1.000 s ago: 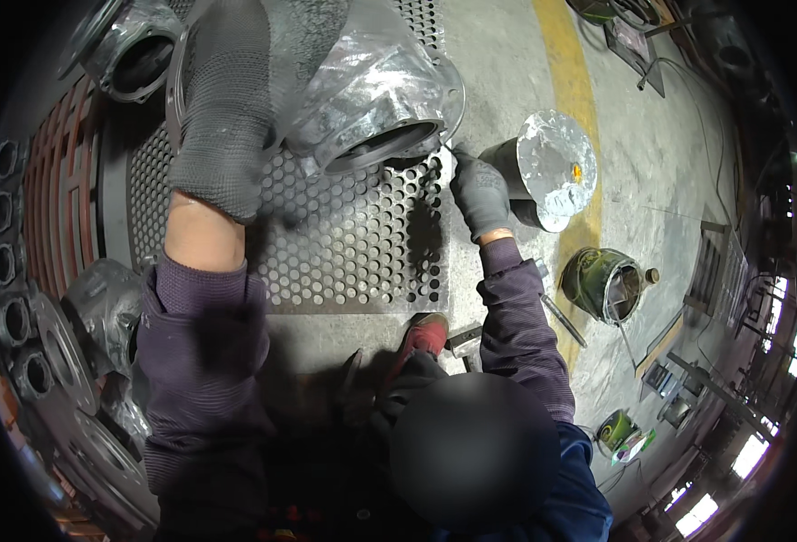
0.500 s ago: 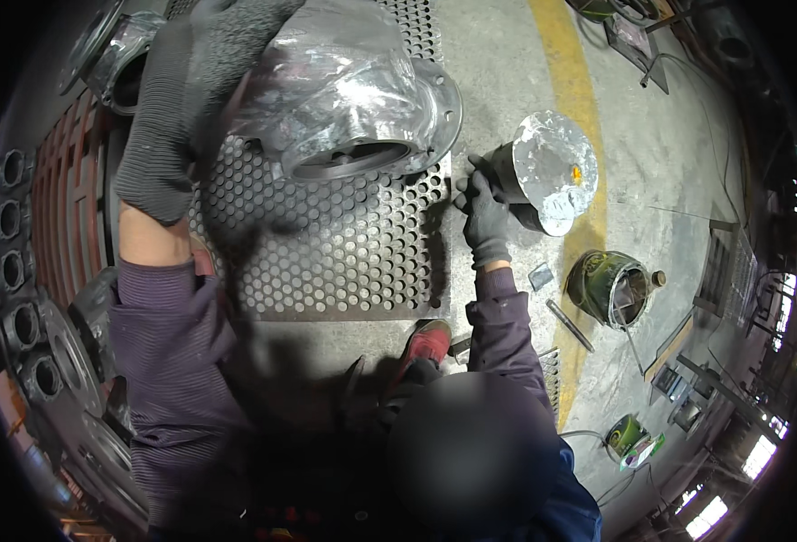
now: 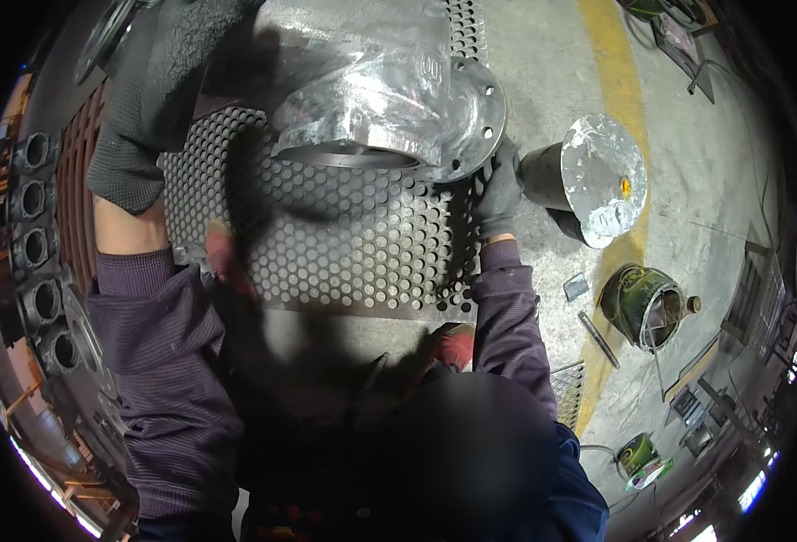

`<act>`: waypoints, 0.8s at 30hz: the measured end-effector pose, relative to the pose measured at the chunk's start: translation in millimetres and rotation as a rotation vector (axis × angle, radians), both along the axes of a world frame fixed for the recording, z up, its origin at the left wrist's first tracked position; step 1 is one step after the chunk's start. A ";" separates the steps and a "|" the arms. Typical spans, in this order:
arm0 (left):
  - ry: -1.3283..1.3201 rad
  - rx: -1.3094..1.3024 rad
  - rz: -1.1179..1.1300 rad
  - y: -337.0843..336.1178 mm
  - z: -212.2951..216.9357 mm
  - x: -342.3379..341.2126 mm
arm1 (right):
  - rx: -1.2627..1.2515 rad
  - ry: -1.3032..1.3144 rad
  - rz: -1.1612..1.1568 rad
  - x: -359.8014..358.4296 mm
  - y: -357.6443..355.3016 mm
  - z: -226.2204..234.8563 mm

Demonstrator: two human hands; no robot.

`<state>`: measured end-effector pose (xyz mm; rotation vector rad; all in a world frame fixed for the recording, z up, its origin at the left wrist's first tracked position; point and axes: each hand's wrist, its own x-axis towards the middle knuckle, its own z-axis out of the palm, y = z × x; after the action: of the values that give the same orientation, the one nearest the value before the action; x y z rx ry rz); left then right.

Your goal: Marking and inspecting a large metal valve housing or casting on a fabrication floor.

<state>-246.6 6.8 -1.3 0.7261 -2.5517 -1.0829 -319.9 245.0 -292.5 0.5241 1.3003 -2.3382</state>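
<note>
A large silver-grey metal casting (image 3: 362, 99) with a round opening and a bolt-hole flange (image 3: 480, 117) rests on a perforated metal plate (image 3: 353, 244). My right hand (image 3: 499, 191), in a dark grey glove, reaches to the flange's lower right edge, its fingers closed against the rim and partly hidden there. Up at the casting's left is my left hand (image 3: 177, 81), gloved alike; its fingers run out past the upper edge of the picture. Just right of my right hand stands a tapered grey metal piece (image 3: 597, 176) with a white-smeared round face and a yellow spot.
Right of the plate are a small flat piece (image 3: 576, 287), a dark rod (image 3: 599, 340) and a green-black pot (image 3: 629, 303). A smaller green can (image 3: 635, 454) sits farther back toward me. Ring-shaped castings (image 3: 43, 298) line the left. My red shoe (image 3: 453, 347) is at the plate's near edge.
My right hand has gone from beside the tapered metal piece up to the casting's flange, and its spread fingers have closed in. The whole view has shifted, so things sit farther right.
</note>
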 end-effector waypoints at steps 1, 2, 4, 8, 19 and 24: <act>-0.011 0.109 0.034 -7.7 -1.4 1.0 | 0.026 0.063 -0.028 -1.2 -5.1 5.8; -0.015 0.226 0.055 -14.7 -5.0 0.0 | 0.361 0.376 0.191 -7.0 9.2 -6.1; -0.015 0.313 0.049 0.7 -8.1 -1.5 | 0.160 0.276 0.132 -9.6 11.1 -17.0; 0.059 -0.297 -0.068 35.5 -28.2 -8.7 | 0.028 0.062 0.082 -12.5 38.0 -24.3; 0.007 -0.238 0.075 52.0 9.8 -5.2 | -0.466 -0.232 0.165 -8.3 -0.1 -12.2; 0.035 -0.309 0.027 50.3 -11.3 -11.0 | -0.175 -0.101 0.064 -9.3 24.2 -24.4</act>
<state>-257.6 57.1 -12.6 0.6499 -2.5872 -0.6638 -329.1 269.3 -317.0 0.5290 1.0398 -2.3138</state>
